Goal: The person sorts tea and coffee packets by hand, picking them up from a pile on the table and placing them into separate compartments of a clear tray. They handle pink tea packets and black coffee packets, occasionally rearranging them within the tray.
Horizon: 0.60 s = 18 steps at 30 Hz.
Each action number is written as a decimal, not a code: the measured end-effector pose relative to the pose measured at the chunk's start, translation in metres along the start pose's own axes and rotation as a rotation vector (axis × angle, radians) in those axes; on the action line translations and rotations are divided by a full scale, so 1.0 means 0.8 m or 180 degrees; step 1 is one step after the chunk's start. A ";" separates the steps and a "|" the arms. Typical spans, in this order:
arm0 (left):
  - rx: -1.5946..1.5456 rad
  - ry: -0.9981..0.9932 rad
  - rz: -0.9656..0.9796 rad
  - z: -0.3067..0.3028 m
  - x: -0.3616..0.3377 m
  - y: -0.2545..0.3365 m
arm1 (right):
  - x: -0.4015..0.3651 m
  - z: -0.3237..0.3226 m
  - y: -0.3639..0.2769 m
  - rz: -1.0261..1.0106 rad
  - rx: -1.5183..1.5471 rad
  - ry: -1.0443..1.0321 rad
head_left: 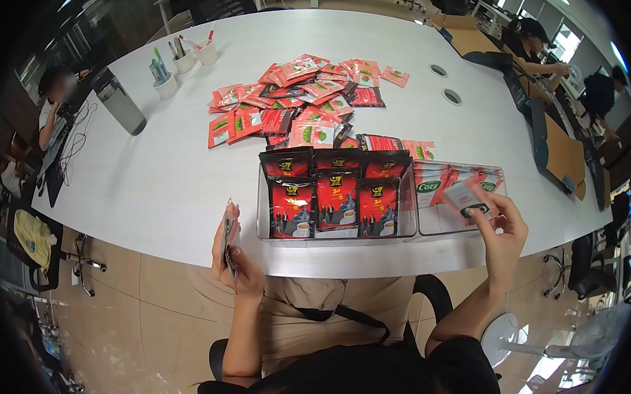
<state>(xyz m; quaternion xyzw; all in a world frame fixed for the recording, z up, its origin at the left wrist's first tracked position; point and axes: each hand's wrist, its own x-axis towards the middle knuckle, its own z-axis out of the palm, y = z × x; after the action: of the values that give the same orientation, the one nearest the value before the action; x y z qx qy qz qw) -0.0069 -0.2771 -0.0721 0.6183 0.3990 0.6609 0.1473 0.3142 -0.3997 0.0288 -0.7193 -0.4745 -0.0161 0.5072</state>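
Observation:
My right hand (506, 232) pinches a pink and white Cozy tea sachet (465, 196) over the right clear plastic tray (440, 229). Along the back of that tray stand several more Cozy sachets (429, 181). In my left hand (247, 272), off the left end of the trays, is a small stack of sachets (227, 237) seen edge-on. Between the hands, the left clear tray (261, 226) holds rows of red and black coffee sachets (337, 196), standing upright with their fronts toward me.
Behind the trays spreads a loose pile of pink and red-black sachets (304, 92) on the white table (166, 161). A grey bottle (119, 103) and several pen cups (165, 86) stand at the left. Cardboard boxes (563, 151) line the right edge; people sit on both sides.

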 end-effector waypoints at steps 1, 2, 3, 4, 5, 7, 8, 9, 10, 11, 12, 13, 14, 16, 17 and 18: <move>0.0003 -0.0035 -0.0011 -0.001 0.001 0.000 | 0.003 0.002 -0.002 -0.0013 -0.0028 -0.0145; 0.0006 -0.0067 -0.0022 -0.002 0.001 -0.001 | 0.007 0.004 -0.005 -0.0029 -0.0059 -0.0292; -0.0283 -0.0161 0.0250 -0.002 0.000 -0.012 | 0.010 0.007 -0.008 -0.0132 -0.0143 -0.0319; -0.0294 -0.0181 0.0308 -0.003 -0.001 -0.016 | 0.014 0.011 -0.012 -0.0236 -0.0228 -0.0349; -0.0303 -0.0203 0.0364 -0.002 0.001 -0.019 | 0.017 0.015 -0.014 -0.0339 -0.0313 -0.0380; -0.0223 -0.0254 0.0483 -0.004 0.003 -0.018 | 0.021 0.022 -0.011 -0.0528 -0.0424 -0.0664; -0.0145 -0.0301 0.0480 -0.005 0.004 -0.016 | 0.023 0.026 -0.009 -0.0624 -0.0479 -0.0801; -0.0069 -0.0349 0.0478 -0.006 0.006 -0.013 | 0.024 0.031 -0.007 -0.0721 -0.0559 -0.0867; 0.0008 -0.0396 0.0475 -0.006 0.008 -0.012 | 0.025 0.037 -0.006 -0.0819 -0.0637 -0.0933; 0.0067 -0.0367 0.0480 -0.007 0.007 -0.012 | 0.027 0.043 -0.006 -0.0921 -0.0717 -0.0997; 0.0100 -0.0386 0.0437 -0.007 0.009 -0.011 | 0.028 0.048 -0.008 -0.0979 -0.0704 -0.0924; 0.0136 -0.0405 0.0393 -0.008 0.012 -0.007 | 0.030 0.053 -0.010 -0.1037 -0.0688 -0.0854; 0.0174 -0.0422 0.0347 -0.007 0.013 -0.005 | 0.031 0.059 -0.012 -0.1094 -0.0670 -0.0786; 0.0246 -0.0401 0.0366 -0.008 0.013 -0.005 | 0.029 0.069 -0.017 -0.1025 -0.0504 -0.0590; 0.0298 -0.0425 0.0385 -0.011 0.014 -0.003 | 0.028 0.073 -0.019 -0.0996 -0.0416 -0.0497; 0.0356 -0.0436 0.0406 -0.012 0.014 -0.002 | 0.024 0.072 -0.019 -0.0981 -0.0420 -0.0387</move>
<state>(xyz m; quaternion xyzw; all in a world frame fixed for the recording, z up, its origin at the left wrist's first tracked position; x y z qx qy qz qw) -0.0186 -0.2718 -0.0646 0.6934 0.3841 0.6019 0.0972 0.2878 -0.3435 0.0219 -0.6694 -0.6068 -0.0813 0.4208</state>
